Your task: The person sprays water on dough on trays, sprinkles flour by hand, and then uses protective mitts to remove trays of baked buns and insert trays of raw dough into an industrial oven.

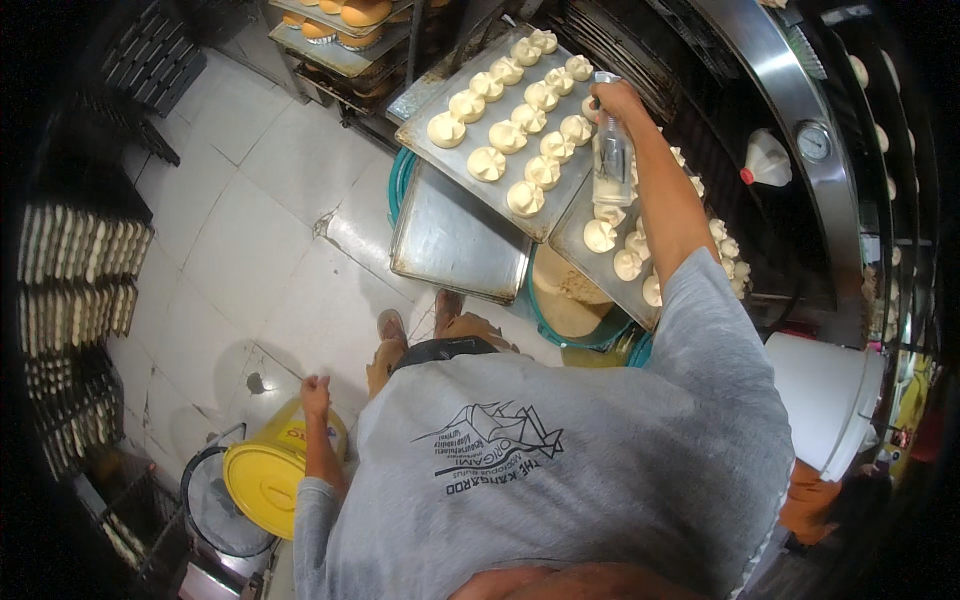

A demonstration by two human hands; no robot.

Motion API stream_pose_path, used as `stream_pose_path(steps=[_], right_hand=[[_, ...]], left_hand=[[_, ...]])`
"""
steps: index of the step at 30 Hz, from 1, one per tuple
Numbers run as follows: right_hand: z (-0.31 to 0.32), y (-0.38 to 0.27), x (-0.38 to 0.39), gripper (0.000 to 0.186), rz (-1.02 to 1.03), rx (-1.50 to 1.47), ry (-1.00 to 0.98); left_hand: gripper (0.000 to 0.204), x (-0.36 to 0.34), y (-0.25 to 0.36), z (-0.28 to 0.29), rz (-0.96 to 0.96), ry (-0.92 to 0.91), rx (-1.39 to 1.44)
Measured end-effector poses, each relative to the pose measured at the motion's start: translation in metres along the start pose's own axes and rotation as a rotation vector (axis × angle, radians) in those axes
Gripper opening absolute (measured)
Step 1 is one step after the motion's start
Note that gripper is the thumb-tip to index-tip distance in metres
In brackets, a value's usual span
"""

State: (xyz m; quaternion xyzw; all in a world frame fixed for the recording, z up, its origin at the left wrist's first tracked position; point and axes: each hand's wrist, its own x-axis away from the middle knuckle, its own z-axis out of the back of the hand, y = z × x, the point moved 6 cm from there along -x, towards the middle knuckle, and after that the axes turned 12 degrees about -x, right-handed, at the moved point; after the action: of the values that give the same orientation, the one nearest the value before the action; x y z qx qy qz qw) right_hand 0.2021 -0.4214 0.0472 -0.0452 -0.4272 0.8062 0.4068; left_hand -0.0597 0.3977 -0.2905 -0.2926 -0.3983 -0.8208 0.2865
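a: right hand [618, 102]?
b: fingers wrapped round the upper end of a clear plastic bottle [613, 172], probably for steady one-handed control. bottle's above where two trays meet.
a: trays?
b: first baking tray [455, 158], left of that hand: pleated dough buns [525, 198] in spaced rows, likely against sticking. second baking tray [572, 235], under the right forearm, more buns, partly over a teal tub [560, 337], seemingly to save room.
a: left hand [315, 395]?
b: low, loosely curled, nothing visible in it; can't tell if fingertips meet. yellow lidded bucket [262, 490] by that forearm, probably parked clear of the feet.
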Motion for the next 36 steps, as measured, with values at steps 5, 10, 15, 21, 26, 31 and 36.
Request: stream_pose_path(steps=[5,10,15,21,26,31,36], right_hand=[[-0.024,-0.026,0.008,0.033,0.058,0.055,-0.061],[-0.062,-0.056,0.016,0.046,0.112,0.053,-0.166],[-0.078,-0.048,-0.016,0.028,0.200,0.127,-0.159],[-0.111,-0.067,0.055,0.036,0.190,-0.010,-0.225],[-0.124,-0.063,0.089,0.036,0.128,0.041,-0.334],[-0.141,-0.067,0.145,0.034,0.169,0.132,-0.326],[-0.149,-0.060,0.193,0.033,0.163,0.069,-0.269]], left_hand=[[0.039,0.034,-0.038,-0.005,0.189,-0.085,0.080],[0.038,0.040,-0.018,-0.020,0.124,-0.129,0.097],[0.042,0.022,0.026,-0.007,-0.045,-0.093,0.122],[0.043,0.016,0.007,0.014,-0.024,-0.049,0.131],[0.041,0.011,-0.022,0.012,0.053,-0.100,0.113],[0.041,0.014,-0.017,0.011,-0.039,-0.112,0.156],[0.035,0.094,0.202,0.040,-0.748,0.018,0.387]])
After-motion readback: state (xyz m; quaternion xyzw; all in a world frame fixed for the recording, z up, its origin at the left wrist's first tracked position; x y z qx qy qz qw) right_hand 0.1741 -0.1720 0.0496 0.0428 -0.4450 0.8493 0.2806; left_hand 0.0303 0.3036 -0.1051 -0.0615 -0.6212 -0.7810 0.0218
